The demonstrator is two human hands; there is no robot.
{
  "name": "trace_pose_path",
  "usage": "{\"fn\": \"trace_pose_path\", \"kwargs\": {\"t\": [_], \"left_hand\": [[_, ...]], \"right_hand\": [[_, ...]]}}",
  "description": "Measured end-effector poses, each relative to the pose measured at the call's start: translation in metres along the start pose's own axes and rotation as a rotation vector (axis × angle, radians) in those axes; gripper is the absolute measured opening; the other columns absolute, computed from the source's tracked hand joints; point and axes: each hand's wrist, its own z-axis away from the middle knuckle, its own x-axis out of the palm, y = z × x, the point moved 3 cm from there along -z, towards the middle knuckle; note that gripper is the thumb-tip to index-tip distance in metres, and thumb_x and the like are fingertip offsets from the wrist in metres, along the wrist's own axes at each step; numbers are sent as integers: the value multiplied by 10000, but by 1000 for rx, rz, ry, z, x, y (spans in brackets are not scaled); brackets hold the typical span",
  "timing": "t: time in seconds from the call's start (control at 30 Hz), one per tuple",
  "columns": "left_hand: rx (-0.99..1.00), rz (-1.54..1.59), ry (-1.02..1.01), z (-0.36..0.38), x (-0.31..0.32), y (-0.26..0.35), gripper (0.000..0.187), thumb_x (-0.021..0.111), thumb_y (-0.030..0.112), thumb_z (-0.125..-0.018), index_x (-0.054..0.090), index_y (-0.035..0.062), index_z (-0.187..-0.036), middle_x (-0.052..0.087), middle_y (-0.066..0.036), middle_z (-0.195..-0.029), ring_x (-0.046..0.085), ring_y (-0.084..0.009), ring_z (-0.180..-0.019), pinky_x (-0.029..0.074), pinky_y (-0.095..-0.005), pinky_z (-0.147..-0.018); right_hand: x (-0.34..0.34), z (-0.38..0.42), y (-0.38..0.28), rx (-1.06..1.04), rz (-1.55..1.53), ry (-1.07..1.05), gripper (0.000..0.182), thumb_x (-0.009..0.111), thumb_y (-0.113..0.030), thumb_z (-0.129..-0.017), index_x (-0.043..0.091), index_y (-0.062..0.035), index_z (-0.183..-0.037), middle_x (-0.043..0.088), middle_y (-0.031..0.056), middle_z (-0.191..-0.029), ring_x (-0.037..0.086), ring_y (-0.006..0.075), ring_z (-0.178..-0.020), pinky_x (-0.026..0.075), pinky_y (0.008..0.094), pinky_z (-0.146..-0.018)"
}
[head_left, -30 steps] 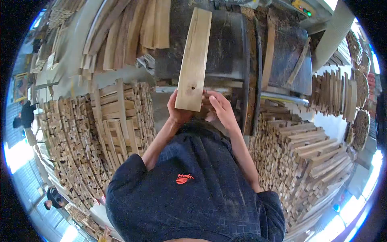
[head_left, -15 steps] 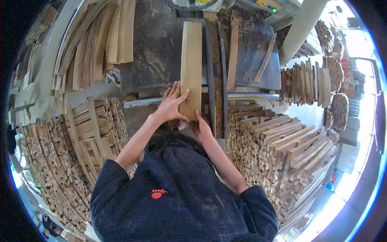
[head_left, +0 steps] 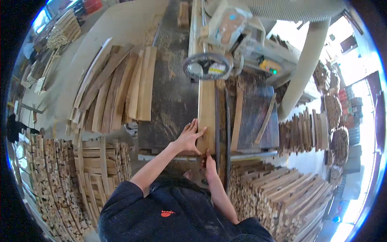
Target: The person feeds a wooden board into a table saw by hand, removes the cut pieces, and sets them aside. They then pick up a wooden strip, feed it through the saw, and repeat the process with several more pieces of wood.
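A long pale board (head_left: 207, 109) lies lengthwise on the dark machine table (head_left: 169, 105), beside a dark guide rail. Its far end passes beneath the machine head with a black handwheel (head_left: 207, 66). My left hand (head_left: 189, 137) rests with spread fingers on the board's left edge, thumb toward the near end. At the near right corner, my right hand (head_left: 209, 164) has its thumb up against the board; its other fingers are curled and partly hidden below the end.
Loose boards (head_left: 117, 88) lie fanned out at the left. Stacked timber (head_left: 282, 197) stands at the lower right, with more piles (head_left: 56, 181) at the lower left. A thin offcut (head_left: 265, 119) lies on the table's right part. A ribbed hose (head_left: 306, 64) hangs at upper right.
The view has tilted up, bringing the handwheel and machine head into sight. The board has moved forward under the head, with both hands still at its near end.
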Motion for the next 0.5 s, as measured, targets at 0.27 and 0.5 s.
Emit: {"fn": "trace_pose_path", "kwargs": {"t": [0.27, 0.5], "left_hand": [[-9, -36, 0, -56, -31, -45, 1362, 802, 785, -508, 252, 190, -1603, 76, -370, -1607, 68, -493, -1516, 137, -535, -1226], [46, 261, 123, -102, -80, -106, 985, 842, 643, -629, 552, 128, -1418, 402, -283, -1495, 371, -417, -1409, 330, -471, -1141]], "right_hand": [[51, -20, -80, 50, -153, -92, 431, 504, -471, -1049, 532, -110, -815, 373, -33, -572, 327, 113, -459, 286, 286, -436], [98, -36, -129, -21, -359, -123, 415, 495, -473, -1050, 482, -136, -808, 301, -43, -566, 299, 99, -468, 242, 272, -425]]}}
